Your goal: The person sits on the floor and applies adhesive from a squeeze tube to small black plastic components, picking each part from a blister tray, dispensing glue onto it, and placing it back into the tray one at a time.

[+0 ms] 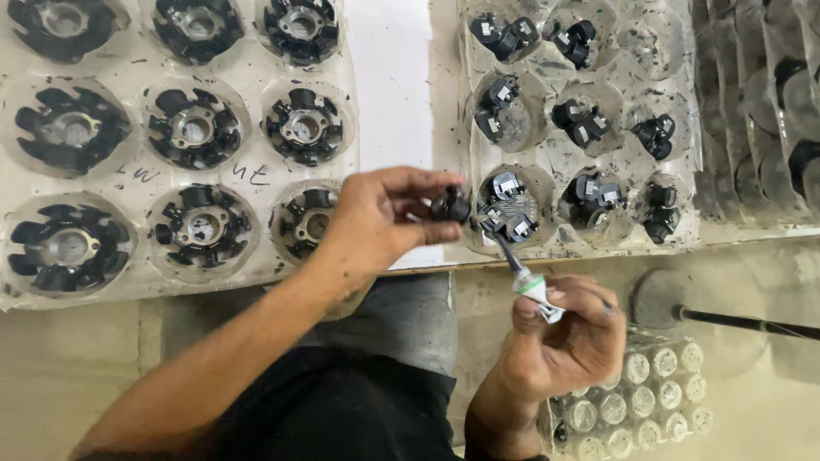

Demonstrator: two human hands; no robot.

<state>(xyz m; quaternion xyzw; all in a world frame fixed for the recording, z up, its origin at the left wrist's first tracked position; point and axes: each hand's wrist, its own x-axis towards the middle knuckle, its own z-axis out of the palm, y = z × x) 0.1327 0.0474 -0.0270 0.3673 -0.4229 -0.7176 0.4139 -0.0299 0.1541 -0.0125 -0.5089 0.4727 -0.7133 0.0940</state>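
My left hand (380,218) pinches a small black plastic part (451,206) between thumb and fingers, just left of the right tray. My right hand (564,337) grips a thin tool with a white and green handle (531,288); its dark shaft points up and left toward the black part. A clear blister tray (547,154) on the right holds small black parts in round pockets, some pockets empty. On the left, a white tray (248,85) holds black round wheel-shaped pieces (195,128) with metal centres.
More stacked clear trays (760,111) stand at the far right. A small tray of round silver pieces (641,401) lies under my right hand. A dark rod on a round base (683,312) lies to the right. My dark-clothed lap (342,401) fills the bottom middle.
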